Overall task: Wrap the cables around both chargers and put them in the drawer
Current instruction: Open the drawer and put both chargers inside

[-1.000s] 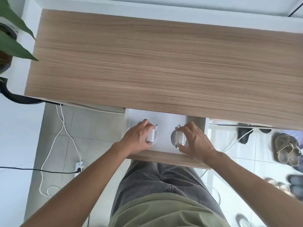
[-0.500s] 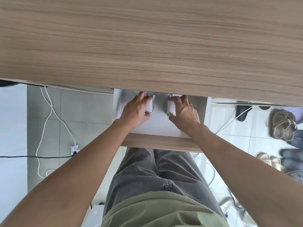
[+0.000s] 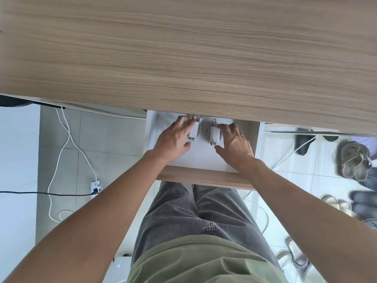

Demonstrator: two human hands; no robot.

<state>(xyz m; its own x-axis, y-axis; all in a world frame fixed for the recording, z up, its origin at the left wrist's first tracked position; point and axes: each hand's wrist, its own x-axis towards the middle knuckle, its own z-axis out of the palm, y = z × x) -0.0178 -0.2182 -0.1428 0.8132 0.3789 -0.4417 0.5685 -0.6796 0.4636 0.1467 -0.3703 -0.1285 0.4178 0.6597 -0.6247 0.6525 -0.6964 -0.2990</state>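
Note:
The white drawer stands pulled out under the wooden desk top. Two white chargers with their cables wound around them lie side by side at the drawer's back, plug pins pointing toward me. My left hand lies with straight fingers along the left charger, thumb near its pins. My right hand is spread beside the right charger; its fingertips touch the charger's far end and the thumb is apart from the pins. The desk edge hides the drawer's rear.
The drawer's wooden front is against my legs. On the tiled floor at left lie white cables, a power strip and a black cable. Sandals and other shoes lie at right.
Both hands carried the chargers deeper into the drawer, toward the desk edge. The fingers that were curled around the chargers have straightened, and the chargers now lie on the drawer floor.

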